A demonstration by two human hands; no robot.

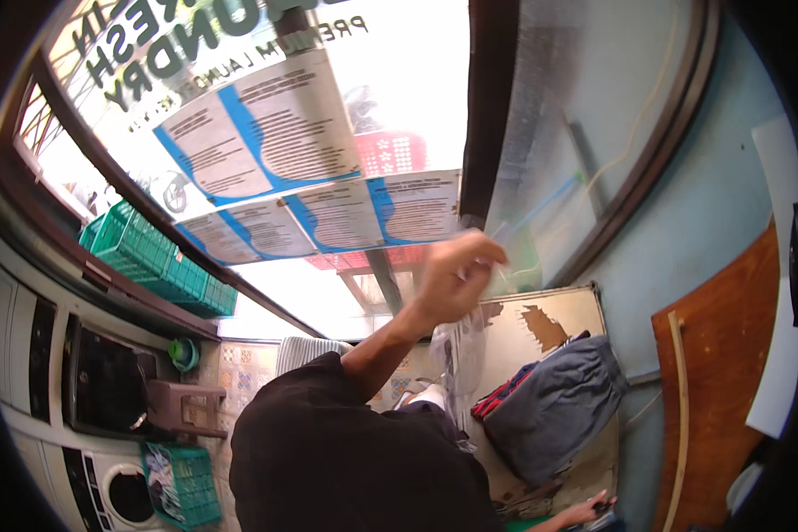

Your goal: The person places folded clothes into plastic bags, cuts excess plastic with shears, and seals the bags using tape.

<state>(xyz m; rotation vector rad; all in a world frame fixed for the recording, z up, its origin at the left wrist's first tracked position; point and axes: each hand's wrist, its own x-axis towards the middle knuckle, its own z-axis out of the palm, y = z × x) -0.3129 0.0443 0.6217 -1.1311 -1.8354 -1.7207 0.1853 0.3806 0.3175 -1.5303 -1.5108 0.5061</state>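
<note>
My left hand (462, 274) is raised in front of the glass window, its fingers curled and slightly blurred. A clear plastic bag (464, 352) hangs below it, pinched in the fingers as far as the blur shows. Under and beside the bag, a folded stack of clothes lies on a worn, peeling tabletop (505, 356). Grey shorts (555, 412) form its top, and red and navy fabric (505, 396) shows along one side. Low at the right, my right hand (586, 511) has its fingers around a small dark object (601, 508) that I cannot identify.
Printed sheets (299, 126) are stuck on the window. A brown wooden board (718, 346) stands by the blue wall at right. At left are green plastic crates (163, 259), a plastic stool (186, 402), a front-loading machine (116, 489) and a crate of laundry (183, 485).
</note>
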